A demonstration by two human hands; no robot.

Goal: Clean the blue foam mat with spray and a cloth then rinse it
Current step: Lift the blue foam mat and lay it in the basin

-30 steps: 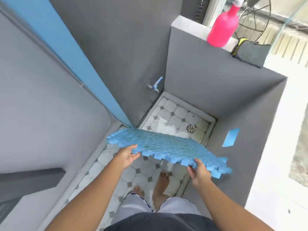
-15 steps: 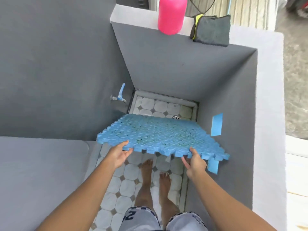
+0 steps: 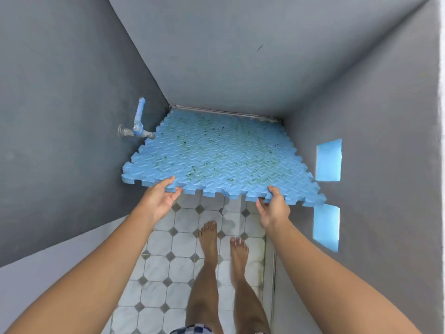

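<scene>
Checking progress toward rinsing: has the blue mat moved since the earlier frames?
Yes: the blue mat went forward past the tap, its far edge now near the back wall.

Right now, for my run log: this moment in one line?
blue foam mat: held up, green-speckled | left hand: grips near edge | right hand: grips near edge

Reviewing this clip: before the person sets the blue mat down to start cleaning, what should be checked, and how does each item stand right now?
1. Grip: left hand and right hand both hold the blue foam mat by its near edge: ok.
2. Dirty face up: green and dark specks show on top: ok.
3. Clearance from the tap: the mat's far left corner sits right by the spout; contact: cannot tell.
4. Feet stand on the tiled floor, nearer than the mat's edge: ok.
5. Spray and cloth at hand: not in view: cannot tell.
</scene>
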